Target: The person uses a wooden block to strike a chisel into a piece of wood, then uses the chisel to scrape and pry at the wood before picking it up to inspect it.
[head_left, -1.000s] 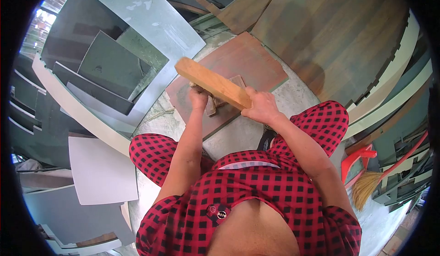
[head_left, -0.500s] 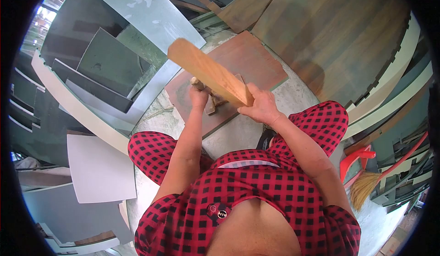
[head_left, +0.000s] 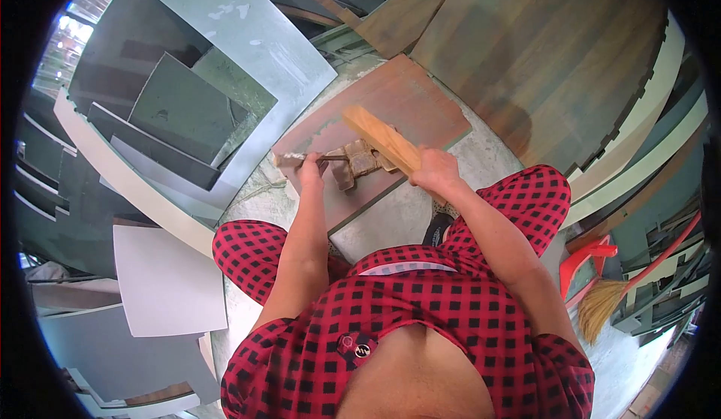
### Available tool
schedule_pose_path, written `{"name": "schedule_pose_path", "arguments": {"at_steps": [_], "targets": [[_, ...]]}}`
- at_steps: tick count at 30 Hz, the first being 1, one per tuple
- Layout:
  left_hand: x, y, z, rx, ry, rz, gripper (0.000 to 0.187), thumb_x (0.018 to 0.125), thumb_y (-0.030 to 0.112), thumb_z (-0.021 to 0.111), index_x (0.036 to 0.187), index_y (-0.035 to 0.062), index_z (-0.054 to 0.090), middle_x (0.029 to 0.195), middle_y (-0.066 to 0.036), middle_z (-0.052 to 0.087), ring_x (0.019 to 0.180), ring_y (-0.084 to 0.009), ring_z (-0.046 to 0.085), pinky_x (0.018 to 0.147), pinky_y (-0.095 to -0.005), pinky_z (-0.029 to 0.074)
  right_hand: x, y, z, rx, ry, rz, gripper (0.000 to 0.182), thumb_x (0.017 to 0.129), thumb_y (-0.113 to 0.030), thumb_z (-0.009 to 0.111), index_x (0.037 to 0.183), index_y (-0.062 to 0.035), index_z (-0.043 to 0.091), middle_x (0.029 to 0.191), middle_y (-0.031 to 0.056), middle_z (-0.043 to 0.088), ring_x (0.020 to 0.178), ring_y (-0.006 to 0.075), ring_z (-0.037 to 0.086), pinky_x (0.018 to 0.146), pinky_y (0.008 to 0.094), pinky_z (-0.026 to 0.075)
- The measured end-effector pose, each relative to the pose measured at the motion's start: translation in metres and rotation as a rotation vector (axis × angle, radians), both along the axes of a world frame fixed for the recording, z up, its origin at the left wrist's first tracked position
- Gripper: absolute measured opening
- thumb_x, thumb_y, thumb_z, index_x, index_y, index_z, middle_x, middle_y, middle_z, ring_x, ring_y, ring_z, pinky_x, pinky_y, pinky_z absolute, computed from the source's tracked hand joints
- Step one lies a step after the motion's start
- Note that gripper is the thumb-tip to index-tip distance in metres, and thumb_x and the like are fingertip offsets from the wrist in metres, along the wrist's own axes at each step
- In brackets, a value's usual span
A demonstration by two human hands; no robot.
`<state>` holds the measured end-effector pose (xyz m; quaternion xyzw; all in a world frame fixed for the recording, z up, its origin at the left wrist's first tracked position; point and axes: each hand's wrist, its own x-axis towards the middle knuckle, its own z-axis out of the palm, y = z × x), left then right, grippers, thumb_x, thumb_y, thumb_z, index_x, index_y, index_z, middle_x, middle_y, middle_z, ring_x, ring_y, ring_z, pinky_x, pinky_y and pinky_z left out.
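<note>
In my left hand [head_left: 312, 170] is a chisel [head_left: 288, 161] with a pale, worn wooden handle, its fingers closed round it. The dark metal shaft points right, its end at a carved brown wooden piece [head_left: 363, 159]. That piece lies on a reddish-brown board [head_left: 420, 92] on the floor. My right hand [head_left: 435, 171] grips one end of a thick light-wood bat [head_left: 383, 137]. The bat slants up and left over the carved piece, covering part of it.
Large grey panels [head_left: 240, 28] and stacked offcuts lean at the left. A wide brown wood panel [head_left: 548, 51] stands at the right. A straw broom [head_left: 598, 306] and a red plastic item [head_left: 578, 265] lie beside my right knee. A white sheet [head_left: 169, 280] is at the left.
The bat has dropped lower and appears smaller, with my right hand. My left hand has shifted left and down, and the chisel now lies more level, its shaft in sight.
</note>
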<state>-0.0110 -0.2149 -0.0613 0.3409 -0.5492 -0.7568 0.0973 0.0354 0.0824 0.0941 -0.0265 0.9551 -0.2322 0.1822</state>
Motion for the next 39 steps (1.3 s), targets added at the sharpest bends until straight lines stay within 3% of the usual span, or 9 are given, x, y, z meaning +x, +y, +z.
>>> {"name": "schedule_pose_path", "arguments": {"at_steps": [2, 4, 7, 9, 12, 21, 23, 29, 39], "targets": [[0.003, -0.003, -0.006, 0.229, -0.053, 0.166, 0.016, 0.071, 0.006, 0.063, 0.084, 0.0043, 0.055, 0.081, -0.007, 0.062, 0.072, -0.0187, 0.063, 0.064, -0.034, 0.057, -0.004, 0.007, -0.016, 0.178, -0.098, 0.025, 0.047, 0.062, -0.021, 0.067, 0.104, -0.001, 0.059, 0.092, 0.0167, 0.067, 0.092, 0.0304, 0.064, 0.078, 0.0392, 0.05], [0.002, 0.007, -0.002, 0.216, -0.053, 0.222, 0.016, 0.07, 0.005, 0.063, 0.084, 0.0036, 0.055, 0.081, -0.006, 0.062, 0.071, -0.0184, 0.063, 0.065, -0.0337, 0.057, -0.004, 0.009, -0.029, 0.238, -0.127, 0.025, 0.047, 0.062, -0.02, 0.067, 0.104, -0.0007, 0.06, 0.094, 0.0157, 0.067, 0.093, 0.029, 0.065, 0.079, 0.0384, 0.051], [-0.011, 0.017, -0.002, 0.014, 0.031, 0.039, 0.016, 0.069, 0.005, 0.064, 0.083, 0.0028, 0.057, 0.078, -0.006, 0.062, 0.071, -0.0182, 0.062, 0.066, -0.0319, 0.054, -0.002, 0.006, -0.019, 0.296, -0.192, 0.048, 0.045, 0.062, -0.019, 0.067, 0.104, -0.0008, 0.061, 0.095, 0.0142, 0.068, 0.094, 0.0271, 0.065, 0.079, 0.0369, 0.051], [-0.017, 0.022, -0.001, -0.326, 0.16, -0.085, 0.016, 0.066, 0.005, 0.066, 0.081, 0.0022, 0.06, 0.076, -0.005, 0.063, 0.07, -0.0176, 0.061, 0.066, -0.0306, 0.05, -0.001, 0.005, -0.017, 0.292, -0.222, 0.067, 0.044, 0.063, -0.018, 0.066, 0.104, -0.0012, 0.062, 0.095, 0.0138, 0.068, 0.094, 0.0265, 0.065, 0.079, 0.0362, 0.051], [-0.02, 0.024, -0.001, -0.445, 0.124, -0.11, 0.016, 0.064, 0.006, 0.067, 0.079, 0.0022, 0.061, 0.075, -0.005, 0.064, 0.07, -0.0174, 0.061, 0.066, -0.0309, 0.048, 0.0, 0.007, -0.022, 0.273, -0.158, 0.06, 0.043, 0.063, -0.018, 0.066, 0.102, -0.0017, 0.063, 0.095, 0.0145, 0.068, 0.094, 0.0267, 0.065, 0.08, 0.0362, 0.051], [-0.019, 0.022, 0.0, -0.565, 0.048, -0.174, 0.013, 0.065, 0.004, 0.066, 0.077, 0.0017, 0.063, 0.073, -0.007, 0.065, 0.069, -0.0186, 0.062, 0.066, -0.0326, 0.049, 0.008, -0.001, 0.019, -0.085, 0.182, 0.031, 0.057, 0.06, -0.023, 0.068, 0.111, -0.0026, 0.054, 0.086, 0.021, 0.064, 0.084, 0.0373, 0.062, 0.074, 0.044, 0.049], [-0.018, 0.026, 0.001, -0.564, 0.056, -0.186, 0.012, 0.067, 0.004, 0.067, 0.079, 0.001, 0.064, 0.075, -0.009, 0.066, 0.071, -0.0195, 0.064, 0.067, -0.0332, 0.049, 0.009, -0.008, 0.026, -0.301, 0.328, 0.04, 0.053, 0.058, -0.028, 0.072, 0.099, -0.0042, 0.049, 0.083, 0.0218, 0.063, 0.082, 0.0399, 0.06, 0.074, 0.0462, 0.047], [-0.014, 0.04, 0.021, -0.752, 0.138, -0.173, 0.015, 0.073, 0.006, 0.066, 0.086, -0.0005, 0.066, 0.083, -0.015, 0.069, 0.082, -0.0253, 0.067, 0.071, -0.0358, 0.049, 0.009, -0.014, 0.009, -0.137, 0.204, 0.195, 0.047, 0.061, -0.028, 0.07, 0.094, -0.0055, 0.046, 0.08, 0.0201, 0.062, 0.08, 0.0389, 0.061, 0.071, 0.0469, 0.047], [-0.012, 0.047, 0.032, -0.799, 0.168, -0.217, 0.018, 0.076, 0.012, 0.065, 0.091, 0.0012, 0.067, 0.087, -0.016, 0.069, 0.085, -0.028, 0.067, 0.072, -0.0354, 0.05, 0.014, -0.015, 0.022, -0.258, 0.309, 0.162, 0.053, 0.059, -0.028, 0.072, 0.099, -0.0053, 0.046, 0.073, 0.0194, 0.061, 0.074, 0.0394, 0.06, 0.066, 0.0469, 0.046]]}}
